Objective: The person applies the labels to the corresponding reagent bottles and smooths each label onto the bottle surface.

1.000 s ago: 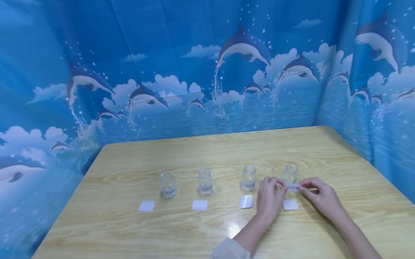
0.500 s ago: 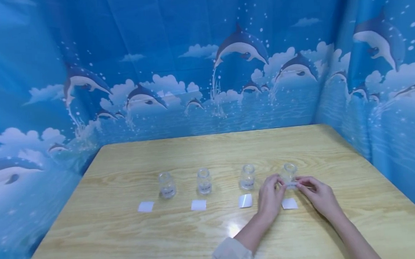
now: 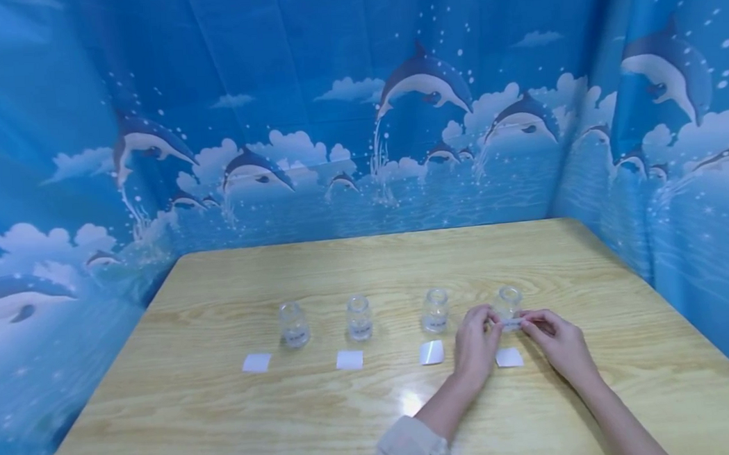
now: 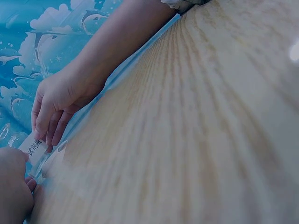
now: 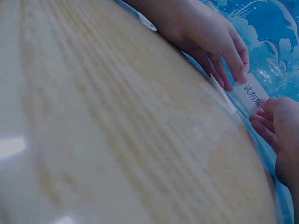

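Note:
Between my two hands is a small white label (image 3: 511, 323) with printed black characters, also readable in the right wrist view as a printed label (image 5: 252, 93). My left hand (image 3: 474, 346) pinches its left end, and my right hand (image 3: 562, 349) pinches its right end. The label lies across the lower front of the rightmost clear glass bottle (image 3: 509, 298), which stands upright without a lid. Whether the label's whole face touches the glass cannot be told. On the table just in front of that bottle is a white paper square (image 3: 509, 358).
To the left stand three more open glass bottles (image 3: 435, 309), (image 3: 359, 317), (image 3: 294, 324), each with dark print low on its front. White paper squares (image 3: 431, 353), (image 3: 349, 360), (image 3: 257, 363) lie before them on the wooden table (image 3: 239, 430). A blue dolphin curtain (image 3: 307, 106) surrounds the back.
Both hands have brought the label slightly closer to the bottle's lower front, keeping hold of its ends. The other bottles and the paper squares stay in place.

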`<state>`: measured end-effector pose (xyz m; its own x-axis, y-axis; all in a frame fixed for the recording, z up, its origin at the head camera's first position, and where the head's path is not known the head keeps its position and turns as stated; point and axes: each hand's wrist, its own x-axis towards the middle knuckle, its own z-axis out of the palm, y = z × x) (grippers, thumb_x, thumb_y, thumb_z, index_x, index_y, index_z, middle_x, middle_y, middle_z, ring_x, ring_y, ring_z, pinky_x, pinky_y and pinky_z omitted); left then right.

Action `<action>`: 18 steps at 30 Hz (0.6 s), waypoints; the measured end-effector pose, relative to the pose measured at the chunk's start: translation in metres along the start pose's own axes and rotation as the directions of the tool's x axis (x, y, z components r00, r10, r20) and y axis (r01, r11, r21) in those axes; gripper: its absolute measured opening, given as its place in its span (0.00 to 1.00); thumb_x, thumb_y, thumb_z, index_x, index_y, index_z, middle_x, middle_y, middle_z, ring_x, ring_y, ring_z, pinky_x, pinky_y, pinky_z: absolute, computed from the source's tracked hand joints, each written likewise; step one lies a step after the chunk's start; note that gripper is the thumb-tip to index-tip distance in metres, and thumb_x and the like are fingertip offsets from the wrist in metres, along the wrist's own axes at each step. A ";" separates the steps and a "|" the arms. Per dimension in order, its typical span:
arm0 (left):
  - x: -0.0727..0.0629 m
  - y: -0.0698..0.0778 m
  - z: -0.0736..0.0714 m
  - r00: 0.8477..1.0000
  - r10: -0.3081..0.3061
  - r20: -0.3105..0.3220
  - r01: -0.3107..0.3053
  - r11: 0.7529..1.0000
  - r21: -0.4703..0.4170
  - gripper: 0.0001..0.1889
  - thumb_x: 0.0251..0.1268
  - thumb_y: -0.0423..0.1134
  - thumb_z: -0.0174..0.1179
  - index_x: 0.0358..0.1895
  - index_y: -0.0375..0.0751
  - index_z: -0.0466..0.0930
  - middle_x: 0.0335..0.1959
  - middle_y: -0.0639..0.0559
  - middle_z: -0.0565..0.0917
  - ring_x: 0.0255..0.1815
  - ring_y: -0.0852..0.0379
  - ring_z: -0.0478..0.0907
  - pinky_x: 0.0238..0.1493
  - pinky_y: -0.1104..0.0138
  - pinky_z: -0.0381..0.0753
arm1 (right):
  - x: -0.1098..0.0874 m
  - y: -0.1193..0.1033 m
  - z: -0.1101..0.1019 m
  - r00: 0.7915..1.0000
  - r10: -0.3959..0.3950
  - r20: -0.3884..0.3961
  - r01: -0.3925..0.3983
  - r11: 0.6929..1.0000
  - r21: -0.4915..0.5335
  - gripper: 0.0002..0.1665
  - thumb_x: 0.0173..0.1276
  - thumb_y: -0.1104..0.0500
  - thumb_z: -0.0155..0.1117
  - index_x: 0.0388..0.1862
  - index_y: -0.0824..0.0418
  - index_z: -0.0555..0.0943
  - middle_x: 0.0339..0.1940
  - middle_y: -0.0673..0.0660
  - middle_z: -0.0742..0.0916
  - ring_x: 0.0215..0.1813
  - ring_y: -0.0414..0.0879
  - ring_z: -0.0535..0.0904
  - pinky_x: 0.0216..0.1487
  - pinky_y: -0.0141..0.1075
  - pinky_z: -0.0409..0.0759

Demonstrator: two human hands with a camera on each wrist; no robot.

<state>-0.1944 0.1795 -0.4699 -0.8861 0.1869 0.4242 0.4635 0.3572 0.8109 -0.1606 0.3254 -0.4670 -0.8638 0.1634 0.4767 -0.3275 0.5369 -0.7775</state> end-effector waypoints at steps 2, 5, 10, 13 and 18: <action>0.000 0.000 0.000 1.000 -0.006 -0.006 0.006 1.000 0.006 0.06 0.55 0.34 0.64 0.31 0.47 0.77 0.47 0.56 0.78 0.39 0.62 0.76 0.39 0.78 0.74 | 0.000 0.001 0.001 1.000 0.009 -0.015 -0.009 1.000 0.005 0.04 0.61 0.72 0.60 0.34 0.74 0.77 0.41 0.71 0.82 0.39 0.27 0.77 0.40 0.21 0.75; 0.000 0.001 0.001 1.000 -0.018 -0.010 0.018 1.000 0.005 0.06 0.55 0.34 0.64 0.31 0.48 0.77 0.46 0.57 0.78 0.37 0.64 0.75 0.38 0.78 0.74 | 0.001 0.002 0.003 0.999 0.021 -0.042 -0.022 1.000 -0.019 0.04 0.61 0.70 0.61 0.33 0.74 0.77 0.39 0.70 0.82 0.38 0.24 0.76 0.40 0.20 0.75; 0.002 0.001 0.002 0.999 -0.031 -0.030 0.031 1.000 0.006 0.06 0.54 0.35 0.64 0.31 0.49 0.77 0.44 0.59 0.78 0.36 0.65 0.74 0.36 0.79 0.73 | 0.002 0.001 0.006 0.996 0.025 -0.086 -0.031 0.997 -0.068 0.04 0.60 0.70 0.63 0.32 0.72 0.78 0.37 0.68 0.83 0.37 0.21 0.73 0.40 0.18 0.73; 0.003 0.001 0.003 0.998 -0.033 -0.055 0.034 0.999 0.008 0.06 0.53 0.35 0.66 0.30 0.48 0.77 0.41 0.60 0.79 0.34 0.66 0.74 0.35 0.80 0.73 | 0.003 -0.001 0.007 0.995 0.015 -0.103 -0.024 0.996 -0.087 0.03 0.59 0.71 0.63 0.32 0.72 0.78 0.36 0.68 0.84 0.37 0.23 0.75 0.39 0.17 0.73; 0.004 0.001 0.002 0.995 -0.055 -0.077 0.055 0.998 -0.002 0.07 0.50 0.35 0.67 0.29 0.48 0.78 0.33 0.61 0.79 0.30 0.66 0.73 0.32 0.79 0.73 | 0.003 -0.002 0.006 0.995 0.003 -0.102 -0.011 0.997 -0.078 0.06 0.59 0.72 0.63 0.34 0.74 0.77 0.35 0.70 0.83 0.35 0.27 0.77 0.38 0.18 0.74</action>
<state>-0.1977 0.1830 -0.4679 -0.9078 0.0959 0.4084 0.4137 0.3653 0.8339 -0.1646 0.3205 -0.4668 -0.8213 0.2485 0.5136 -0.2873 0.5976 -0.7486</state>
